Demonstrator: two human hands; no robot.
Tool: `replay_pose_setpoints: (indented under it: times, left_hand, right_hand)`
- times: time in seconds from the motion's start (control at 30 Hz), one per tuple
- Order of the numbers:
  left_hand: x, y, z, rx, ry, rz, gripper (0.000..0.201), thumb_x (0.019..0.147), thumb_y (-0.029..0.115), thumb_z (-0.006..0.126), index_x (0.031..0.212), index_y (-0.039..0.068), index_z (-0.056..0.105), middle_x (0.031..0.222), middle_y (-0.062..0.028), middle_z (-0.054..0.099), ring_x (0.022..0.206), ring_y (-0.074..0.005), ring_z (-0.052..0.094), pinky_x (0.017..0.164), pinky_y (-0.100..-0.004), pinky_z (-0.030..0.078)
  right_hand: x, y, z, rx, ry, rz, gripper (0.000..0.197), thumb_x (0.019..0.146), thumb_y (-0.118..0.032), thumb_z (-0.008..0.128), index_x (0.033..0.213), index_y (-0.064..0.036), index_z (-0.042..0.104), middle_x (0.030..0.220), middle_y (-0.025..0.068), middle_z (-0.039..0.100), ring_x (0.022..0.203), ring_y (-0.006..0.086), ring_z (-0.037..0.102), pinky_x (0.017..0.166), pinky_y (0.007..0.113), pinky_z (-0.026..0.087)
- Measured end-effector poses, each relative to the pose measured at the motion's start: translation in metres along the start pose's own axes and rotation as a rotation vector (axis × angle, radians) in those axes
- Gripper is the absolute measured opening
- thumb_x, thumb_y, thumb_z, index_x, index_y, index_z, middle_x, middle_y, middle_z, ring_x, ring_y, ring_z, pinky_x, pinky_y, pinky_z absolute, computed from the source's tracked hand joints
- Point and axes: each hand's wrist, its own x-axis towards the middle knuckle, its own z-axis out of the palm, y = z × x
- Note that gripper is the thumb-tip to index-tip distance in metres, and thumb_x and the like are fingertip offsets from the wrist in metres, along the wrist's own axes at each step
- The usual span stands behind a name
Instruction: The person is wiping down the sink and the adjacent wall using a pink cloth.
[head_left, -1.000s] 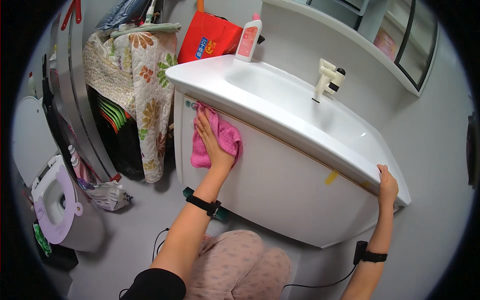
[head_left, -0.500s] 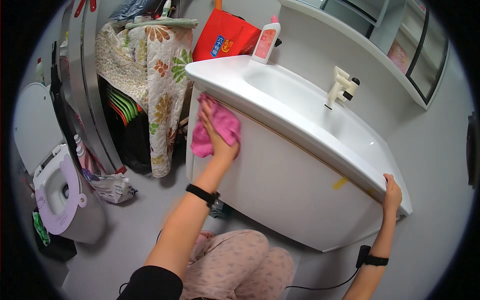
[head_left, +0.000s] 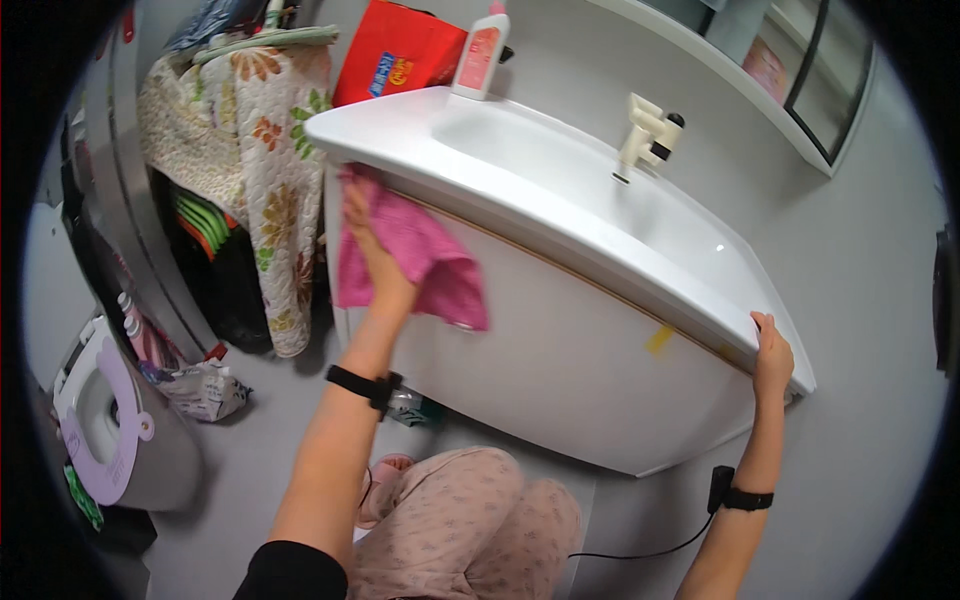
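Cloth check: pink cloth (head_left: 430, 245) was spread on the upper left part of the white cabinet front (head_left: 560, 350), just under the overhang of the washbasin (head_left: 545, 180). Colour was an even, strong pink, no pattern visible, fabric soft and limp. Top end was bunched narrow near the cabinet's upper left corner; below that it widened, with shallow creases running out from the hand. Right side fanned into a loose flap, its lower corner showing a thin pale edge. Left part hung past the hand as a flatter strip. Some motion blur, so weave was hard to read.

Left hand (head_left: 377, 250) lay over the cloth, fingers stretched out toward the upper left, cloth between it and the panel. Couldn't tell if any fabric was pinched, so the state of that grip is unclear.

Right hand (head_left: 773, 360) was clamped on the washbasin rim at its right end, fingers over the top edge, underside of the grip hidden.

Nearby: 1 piece of yellow tape (head_left: 659, 340) on the panel, well apart from the cloth. Cream faucet (head_left: 648, 135) at the back of the washbasin, 1 white bottle (head_left: 480, 60) on its left corner.
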Motion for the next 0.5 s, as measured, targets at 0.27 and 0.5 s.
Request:
replay_pose_setpoints:
  times: [0.27, 0.5]
  left_hand:
    - [-0.119, 0.117, 0.097, 0.822, -0.549, 0.159, 0.067, 0.087, 0.015, 0.048, 0.148, 0.0, 0.022, 0.155, -0.022, 0.011, 0.135, -0.0553, 0.019, 0.111, -0.0651, 0.012]
    - [-0.165, 0.249, 0.123, 0.322, -0.833, 1.209, 0.054, 0.09, 0.023, 0.048, 0.14, 0.005, 0.042, 0.156, -0.0058, 0.019, 0.145, -0.0337, 0.004, 0.118, -0.046, 0.015]
  right_hand:
    - [0.001, 0.003, -0.003, -0.108, 0.032, -0.034, 0.042, 0.097, -0.035, 0.027, 0.106, -0.0166, 0.064, 0.099, 0.0087, 0.068, 0.091, 0.0328, 0.061, 0.077, 0.038, 0.045]
    - [-0.001, 0.004, -0.003, -0.057, -0.037, -0.038, 0.051, 0.097, -0.042, 0.027, 0.108, -0.0139, 0.068, 0.102, 0.0094, 0.068, 0.096, 0.0305, 0.062, 0.082, 0.038, 0.045]
